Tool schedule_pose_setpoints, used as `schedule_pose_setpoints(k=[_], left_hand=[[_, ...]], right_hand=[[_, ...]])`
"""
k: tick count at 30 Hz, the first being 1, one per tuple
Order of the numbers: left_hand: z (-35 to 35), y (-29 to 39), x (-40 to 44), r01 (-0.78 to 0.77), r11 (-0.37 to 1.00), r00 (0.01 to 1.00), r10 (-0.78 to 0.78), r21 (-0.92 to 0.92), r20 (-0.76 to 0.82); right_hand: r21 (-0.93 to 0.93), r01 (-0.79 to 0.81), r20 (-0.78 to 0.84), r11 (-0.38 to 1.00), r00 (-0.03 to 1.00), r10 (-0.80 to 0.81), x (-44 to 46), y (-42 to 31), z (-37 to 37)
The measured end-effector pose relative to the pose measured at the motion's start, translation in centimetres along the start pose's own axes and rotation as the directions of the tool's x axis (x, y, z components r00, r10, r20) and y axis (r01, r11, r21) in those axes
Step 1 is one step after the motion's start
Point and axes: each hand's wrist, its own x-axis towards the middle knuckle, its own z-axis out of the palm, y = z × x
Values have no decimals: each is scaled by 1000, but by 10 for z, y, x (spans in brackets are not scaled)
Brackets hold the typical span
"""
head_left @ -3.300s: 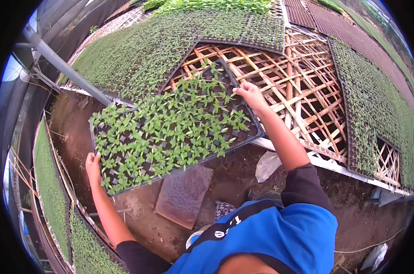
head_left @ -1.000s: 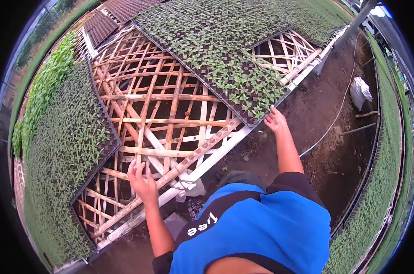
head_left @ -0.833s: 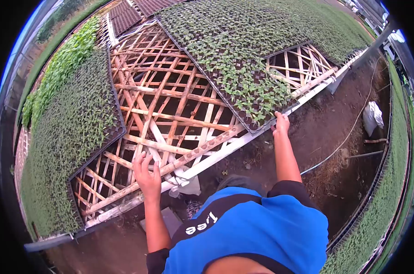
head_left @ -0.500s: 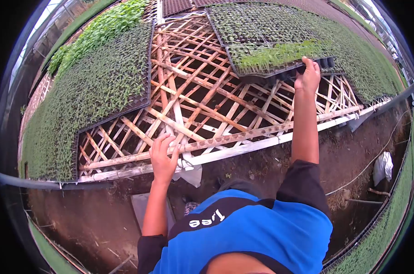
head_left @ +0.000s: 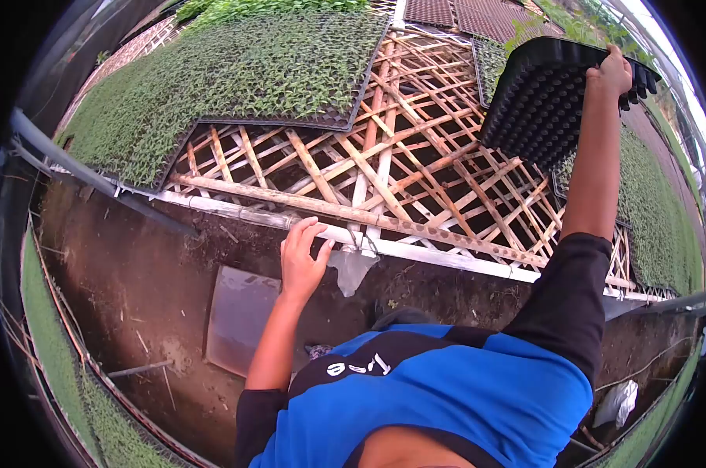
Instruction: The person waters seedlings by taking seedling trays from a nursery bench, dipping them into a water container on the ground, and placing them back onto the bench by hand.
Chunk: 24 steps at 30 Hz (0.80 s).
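My right hand (head_left: 612,74) grips the near edge of a black seedling tray (head_left: 536,101), raised and tilted so that its cell-studded underside faces me. Green seedlings (head_left: 528,31) show above the tray's far rim. Part of the bamboo lattice bench (head_left: 415,140) and other trays lies hidden behind it. My left hand (head_left: 300,261) is by the bench's white front rail (head_left: 247,214), fingers apart and holding nothing; whether it touches the rail I cannot tell.
Seedling trays (head_left: 267,78) cover the bench's left side, and more seedlings (head_left: 661,210) stand at right. Bare brown trays (head_left: 431,12) lie at the back. A flat grey panel (head_left: 240,320) rests on the soil below, and a white bag (head_left: 616,403) lies at lower right.
My right hand has lifted the seedling tray off the bench and tipped its underside toward me. The view has turned to the right. My left hand stays open near the rail.
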Motion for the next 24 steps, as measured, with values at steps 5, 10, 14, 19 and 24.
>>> schedule_pose_setpoints(k=[5,10,14,19,24], left_hand=[[-13,-25,-25,84,949,992,-108,-303,-62],[-24,-57,-51,568,421,816,-396,-707,420],[-57,-85,-96,658,-63,696,-329,-750,638],[-145,-161,-160,222,-561,844,-300,-798,446],[-297,-180,-284,-329,-335,733,-680,-883,-15]], right_hand=[[54,2,320,999,947,-19,-47,-70,61],[-61,-176,674,982,719,171,-54,-130,101],[-100,-180,722,979,664,196,-143,-156,98],[-167,-298,776,940,548,312,-247,-153,98],[-252,-445,845,860,332,420,-374,-129,110]])
